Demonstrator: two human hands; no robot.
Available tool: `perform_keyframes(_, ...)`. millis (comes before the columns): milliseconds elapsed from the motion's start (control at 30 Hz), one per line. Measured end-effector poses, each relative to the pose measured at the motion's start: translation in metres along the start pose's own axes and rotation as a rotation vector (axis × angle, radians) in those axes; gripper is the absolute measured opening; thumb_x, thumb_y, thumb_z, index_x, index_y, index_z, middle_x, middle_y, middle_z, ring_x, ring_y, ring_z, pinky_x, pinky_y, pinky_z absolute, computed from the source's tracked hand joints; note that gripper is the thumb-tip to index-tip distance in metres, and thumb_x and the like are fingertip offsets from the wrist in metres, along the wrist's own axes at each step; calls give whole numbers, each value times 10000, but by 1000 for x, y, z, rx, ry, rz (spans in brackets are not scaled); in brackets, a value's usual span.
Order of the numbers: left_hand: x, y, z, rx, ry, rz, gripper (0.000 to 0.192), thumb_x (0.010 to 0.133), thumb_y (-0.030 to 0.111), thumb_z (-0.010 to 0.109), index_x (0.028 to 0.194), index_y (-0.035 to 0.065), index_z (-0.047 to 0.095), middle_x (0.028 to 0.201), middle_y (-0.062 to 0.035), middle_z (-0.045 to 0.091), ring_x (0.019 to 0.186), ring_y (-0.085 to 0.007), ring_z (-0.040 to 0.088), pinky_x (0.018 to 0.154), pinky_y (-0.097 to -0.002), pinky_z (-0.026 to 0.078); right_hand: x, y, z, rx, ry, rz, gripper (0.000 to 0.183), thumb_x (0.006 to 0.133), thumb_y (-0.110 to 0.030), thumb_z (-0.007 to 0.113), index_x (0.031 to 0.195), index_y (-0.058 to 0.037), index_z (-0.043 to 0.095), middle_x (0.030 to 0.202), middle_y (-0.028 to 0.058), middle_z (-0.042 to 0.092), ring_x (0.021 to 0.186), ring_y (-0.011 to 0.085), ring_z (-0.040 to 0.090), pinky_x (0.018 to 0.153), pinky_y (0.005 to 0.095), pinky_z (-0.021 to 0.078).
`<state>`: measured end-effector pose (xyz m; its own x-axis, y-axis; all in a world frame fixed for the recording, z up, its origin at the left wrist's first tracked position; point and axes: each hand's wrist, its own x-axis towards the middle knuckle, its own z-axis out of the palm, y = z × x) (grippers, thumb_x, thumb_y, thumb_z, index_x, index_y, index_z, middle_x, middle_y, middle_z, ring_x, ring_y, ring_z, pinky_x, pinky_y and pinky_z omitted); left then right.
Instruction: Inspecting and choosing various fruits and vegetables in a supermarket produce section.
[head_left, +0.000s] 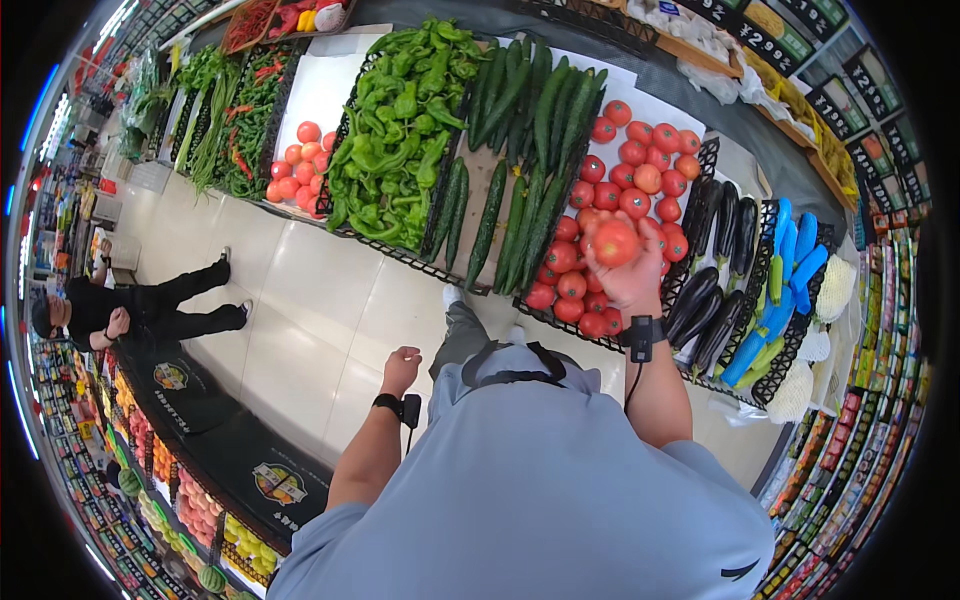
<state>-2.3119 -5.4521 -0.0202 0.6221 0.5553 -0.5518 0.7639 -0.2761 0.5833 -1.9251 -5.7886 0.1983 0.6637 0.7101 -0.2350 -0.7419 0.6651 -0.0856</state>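
Observation:
My right hand (630, 281) holds a large red tomato (615, 242), its palm turned up and fingers around the fruit. Directly beneath is a black plastic crate of tomatoes (561, 256), red with green stem ends, some a paler orange. Beside my body, over the tiled floor, hangs my left hand (403, 367) with its fingers loosely curled and nothing visible in them. Left of the tomatoes lie cucumbers (489, 214); to their right are dark purple eggplants (694, 296).
Green peppers (405, 112), more tomatoes (304, 169) and chillies (247, 127) continue leftward along the stand. Loofahs in blue netting (780, 300) lie at right. A person in black (180, 300) stands in the aisle at left, near a fruit stand (199, 495). Price signs (757, 37) line the back.

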Motion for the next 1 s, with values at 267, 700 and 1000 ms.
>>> perform_keyframes(267,-16,-42,8,-31,28,-125,273,874,238,721,1067,50,768,1101,-215,749,1077,-352,712,930,-410,559,11,-4,-10,-83,-77,-9,472,1038,-387,528,1384,-68,560,1368,206,604,1174,395,641,862,549,624)
perform_keyframes(700,-14,-20,11,-76,33,-76,281,844,232,727,1056,53,775,1109,-262,721,1074,-403,691,947,-443,547,22,44,21,18,-176,273,492,1026,-452,522,1369,-103,575,1381,129,600,1207,358,601,802,484,613)
perform_keyframes(1000,-9,-33,10,-68,31,-66,266,838,231,733,1024,46,773,1107,-260,713,1028,-387,699,910,-438,555,7,31,24,-27,-93,211,488,1022,-454,527,1341,-96,617,1305,118,645,1160,331,626,840,493,606)
